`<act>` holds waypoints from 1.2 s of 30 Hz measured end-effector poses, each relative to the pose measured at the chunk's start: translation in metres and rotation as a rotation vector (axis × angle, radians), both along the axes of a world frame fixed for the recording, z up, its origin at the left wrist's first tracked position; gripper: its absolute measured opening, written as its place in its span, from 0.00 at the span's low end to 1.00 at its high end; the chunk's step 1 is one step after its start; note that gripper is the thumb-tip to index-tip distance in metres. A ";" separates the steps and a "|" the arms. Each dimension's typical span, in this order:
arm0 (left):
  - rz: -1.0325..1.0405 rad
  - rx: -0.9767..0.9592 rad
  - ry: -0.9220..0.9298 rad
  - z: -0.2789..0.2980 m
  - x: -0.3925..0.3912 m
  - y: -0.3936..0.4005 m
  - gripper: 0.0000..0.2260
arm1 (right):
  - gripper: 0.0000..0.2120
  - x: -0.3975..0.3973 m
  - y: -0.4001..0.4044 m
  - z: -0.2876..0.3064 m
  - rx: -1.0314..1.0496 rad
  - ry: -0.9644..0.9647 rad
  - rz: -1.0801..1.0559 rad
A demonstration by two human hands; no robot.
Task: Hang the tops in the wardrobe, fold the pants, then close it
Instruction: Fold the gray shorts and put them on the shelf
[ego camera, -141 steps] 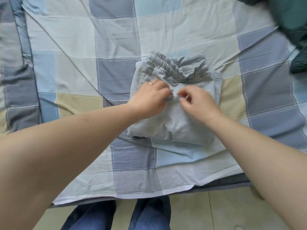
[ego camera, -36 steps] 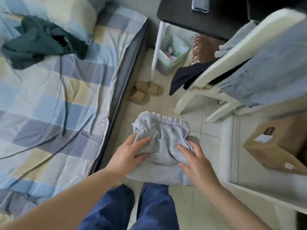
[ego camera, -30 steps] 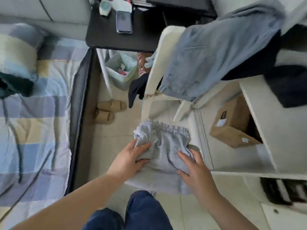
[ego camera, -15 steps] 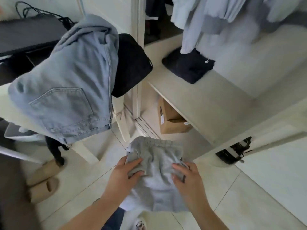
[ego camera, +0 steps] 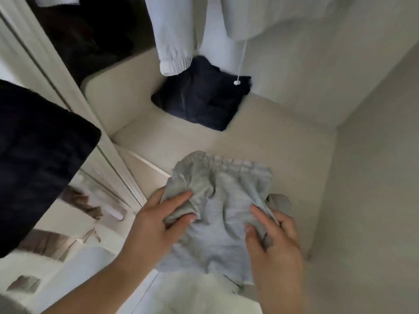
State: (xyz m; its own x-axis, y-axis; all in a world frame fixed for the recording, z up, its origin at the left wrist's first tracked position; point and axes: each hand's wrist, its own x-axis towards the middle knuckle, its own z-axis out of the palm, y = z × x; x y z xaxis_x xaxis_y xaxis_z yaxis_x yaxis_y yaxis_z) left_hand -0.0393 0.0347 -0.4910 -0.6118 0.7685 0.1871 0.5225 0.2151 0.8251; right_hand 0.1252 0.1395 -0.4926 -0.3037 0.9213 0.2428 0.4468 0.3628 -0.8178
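I hold the folded grey pants (ego camera: 221, 209), elastic waistband pointing away from me, over the front of the cream wardrobe shelf (ego camera: 294, 143). My left hand (ego camera: 158, 220) grips their left edge, thumb on top and fingers underneath. My right hand (ego camera: 272, 234) grips the right edge the same way. A folded dark navy garment (ego camera: 201, 100) lies further back on the shelf. Pale tops (ego camera: 174, 30) hang above it, a sleeve cuff and a drawstring dangling over the navy pile.
The wardrobe's side wall (ego camera: 374, 177) rises on the right. Its sliding door frame (ego camera: 74, 98) runs diagonally on the left. A black garment (ego camera: 34, 166) juts in from the left edge. White furniture and floor show below left.
I have turned from the bed, past the chair, to the open wardrobe. The grey pants moved with both hands from over the floor to over the wardrobe shelf.
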 end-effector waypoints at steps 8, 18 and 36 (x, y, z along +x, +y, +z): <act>0.144 0.042 0.074 -0.038 -0.094 0.095 0.24 | 0.19 -0.084 0.083 -0.026 0.006 0.200 0.074; 0.302 0.177 0.022 -0.020 -0.207 0.194 0.14 | 0.17 -0.190 0.198 -0.011 0.145 0.242 0.178; -0.062 -0.573 0.394 -0.028 -0.380 0.343 0.26 | 0.09 -0.318 0.331 -0.058 -0.320 -0.125 0.281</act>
